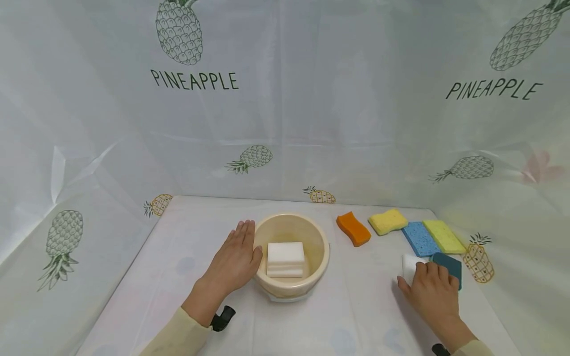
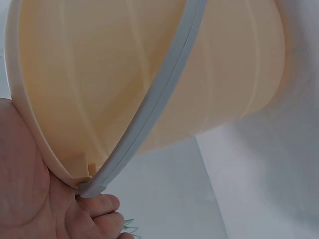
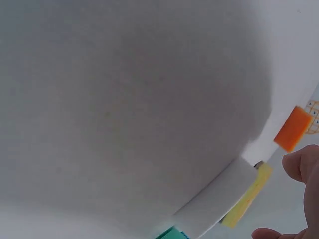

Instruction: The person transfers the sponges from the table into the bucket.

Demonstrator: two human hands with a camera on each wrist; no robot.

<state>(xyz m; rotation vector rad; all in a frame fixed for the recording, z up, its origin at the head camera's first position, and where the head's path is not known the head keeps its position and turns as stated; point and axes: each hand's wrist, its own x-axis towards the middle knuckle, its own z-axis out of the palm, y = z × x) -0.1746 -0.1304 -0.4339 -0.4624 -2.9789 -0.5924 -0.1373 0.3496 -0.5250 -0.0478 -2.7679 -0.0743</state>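
My left hand [image 1: 236, 259] rests with straight fingers along the left rim of a cream bucket [image 1: 319, 237]. In the left wrist view, the palm touches the rim beside the grey handle [image 2: 144, 119]. White sponges [image 1: 285, 254] lie stacked in the bucket. Over at the right, my right hand [image 1: 434, 296] hovers above a white sponge [image 1: 408, 264] and a dark teal sponge [image 1: 453, 267], partly hiding both. The right wrist view has the thumb and a finger spread apart, off the white sponge [image 3: 219, 199].
Behind the right hand lie a blue sponge [image 1: 420, 238] and a yellow-green sponge [image 1: 444, 236], side by side. A yellow sponge [image 1: 387, 221] and an orange sponge [image 1: 354, 229] are nearer the bucket. Pineapple-printed sheeting [image 1: 347, 123] walls the table [image 1: 178, 237] at the back and sides.
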